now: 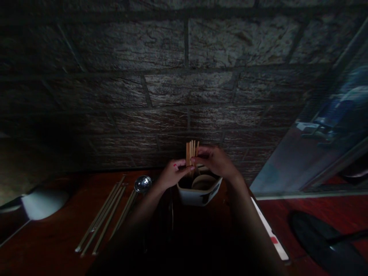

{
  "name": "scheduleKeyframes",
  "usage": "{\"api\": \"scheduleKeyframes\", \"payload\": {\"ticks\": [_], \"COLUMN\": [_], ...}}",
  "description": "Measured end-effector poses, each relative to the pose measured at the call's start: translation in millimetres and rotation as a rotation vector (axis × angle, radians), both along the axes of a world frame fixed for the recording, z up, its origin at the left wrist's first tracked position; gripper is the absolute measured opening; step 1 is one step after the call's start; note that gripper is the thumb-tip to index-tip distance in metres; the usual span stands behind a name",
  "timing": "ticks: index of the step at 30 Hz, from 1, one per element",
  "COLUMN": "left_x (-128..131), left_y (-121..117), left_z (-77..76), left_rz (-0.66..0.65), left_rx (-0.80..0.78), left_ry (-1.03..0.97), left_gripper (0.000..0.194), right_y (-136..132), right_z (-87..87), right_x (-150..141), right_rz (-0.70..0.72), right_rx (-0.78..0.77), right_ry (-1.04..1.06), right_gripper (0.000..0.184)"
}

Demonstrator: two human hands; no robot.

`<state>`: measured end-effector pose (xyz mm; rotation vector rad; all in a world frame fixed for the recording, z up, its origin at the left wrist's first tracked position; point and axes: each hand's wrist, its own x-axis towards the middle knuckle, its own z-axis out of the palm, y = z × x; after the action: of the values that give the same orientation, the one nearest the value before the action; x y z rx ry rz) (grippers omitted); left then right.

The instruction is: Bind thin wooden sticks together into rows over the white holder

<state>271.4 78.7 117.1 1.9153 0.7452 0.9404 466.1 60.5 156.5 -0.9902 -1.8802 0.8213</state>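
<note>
- Pinching a bundle of slim wooden sticks [189,153] with the fingers of the left hand [171,175] and the right hand [216,160] together.
- Closed around the bundle from both sides, slightly higher on the right, with both thumbs on the near face; cannot tell how tight the grip is.
- Nearly upright along the sticks' long axis, with top ends rising above the fingers, about equally near to either hand.
- Directly below the fingers, with its mouth facing up, a white container [192,196]; cannot tell whether lower stick ends touch anything inside.
- Left of the fingers, on the reddish-brown bench [61,235], a shiny metal bowl [143,184] like a ladle's.
- Farther left and nearer the body, long pale rods [107,209], laid roughly side by side.
- Beyond the fingers, a brick-patterned wall [163,90].
</note>
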Motion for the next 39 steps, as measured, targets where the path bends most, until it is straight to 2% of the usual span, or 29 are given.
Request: {"api": "scheduleKeyframes", "payload": {"ticks": [4,10,18,22,31,39], "left_x": [0,1,-1,-1,0,1], "left_y": [2,2,2,3,1,1], "left_z": [1.6,5.4,3.4,6.9,5.0,6.7], "left_rz": [0.01,0.018,0.049,0.014,0.042,0.023], "left_rx": [-0.017,-0.014,-0.058,-0.045,-0.08,-0.044], "left_ry": [0.07,0.072,0.169,0.207,0.168,0.2], "left_gripper": [0.031,0.033,0.035,0.034,0.034,0.036], "right_y": [-1,-3,7,7,11,15], "right_z": [1.1,5.5,-5.6,-6.9,-9.3,-13.4], "right_x": [3,5,7,7,7,9], "right_rz": [0.063,0.015,0.156,0.171,0.196,0.157], "right_rx": [0.021,0.08,-0.097,-0.141,-0.188,-0.193], "right_ry": [-0.065,-0.125,0.041,0.108,0.149,0.152], "right_gripper": [0.016,0.017,0.014,0.013,0.015,0.019]}}
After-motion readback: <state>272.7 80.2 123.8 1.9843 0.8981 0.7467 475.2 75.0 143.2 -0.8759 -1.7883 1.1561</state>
